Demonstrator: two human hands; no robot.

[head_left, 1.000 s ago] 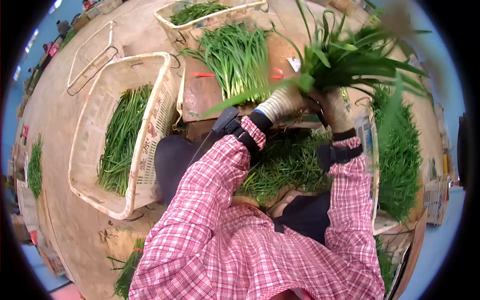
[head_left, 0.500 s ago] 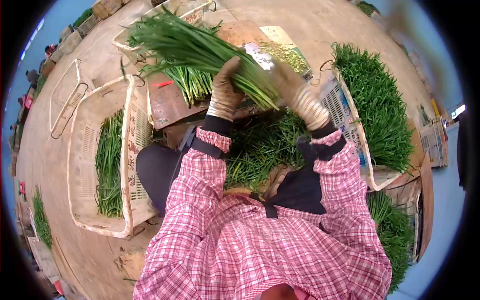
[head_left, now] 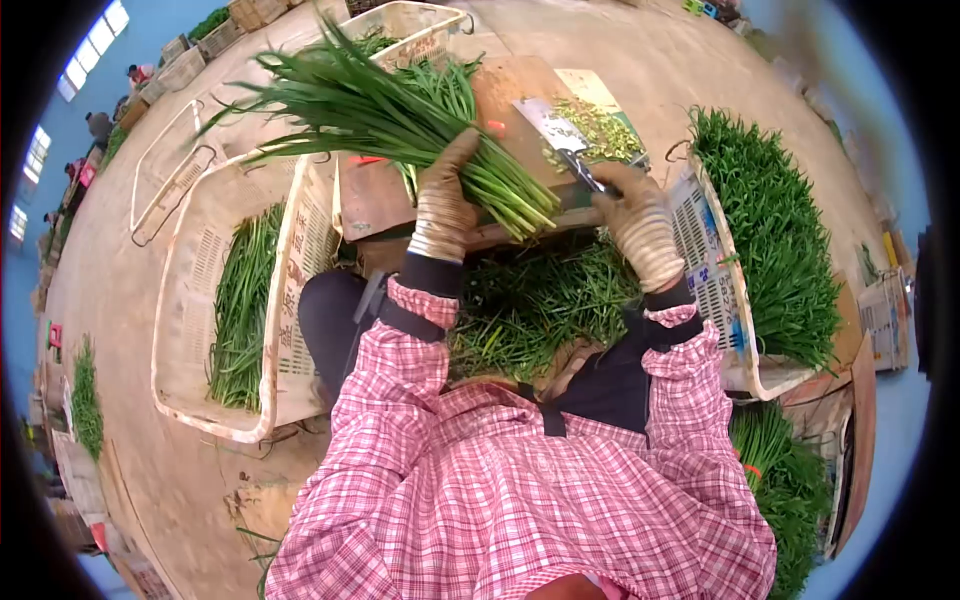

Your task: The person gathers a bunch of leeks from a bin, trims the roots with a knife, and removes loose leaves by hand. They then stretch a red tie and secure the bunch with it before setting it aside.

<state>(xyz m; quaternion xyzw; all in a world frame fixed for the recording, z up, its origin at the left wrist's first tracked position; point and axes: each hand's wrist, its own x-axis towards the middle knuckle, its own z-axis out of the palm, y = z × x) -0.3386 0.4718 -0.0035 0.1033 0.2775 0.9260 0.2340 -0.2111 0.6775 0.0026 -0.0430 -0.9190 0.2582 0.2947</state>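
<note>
My gloved left hand point(head_left: 447, 195) is wrapped round a bunch of garlic chives point(head_left: 375, 115). Their green leaves fan out to the upper left, and the pale cut stems point to the lower right. My gloved right hand point(head_left: 637, 212) is closed on the dark handle of a knife point(head_left: 550, 126), whose broad blade rests on the board beside chopped stem ends point(head_left: 600, 132). Behind the held bunch, more chives point(head_left: 445, 88) lie on the wooden board point(head_left: 505, 88), partly hidden.
A white crate point(head_left: 268, 405) with chives stands at my left, another crate point(head_left: 738, 330) packed with upright chives at my right. Loose leaf trimmings point(head_left: 540, 310) fill the space under the board. A wire-handled crate point(head_left: 165, 180) and a further crate point(head_left: 425, 18) stand beyond.
My right hand has moved from near the stem ends to the knife handle, right and down. The left hand still holds the bunch, slightly lower. The camera view has shifted.
</note>
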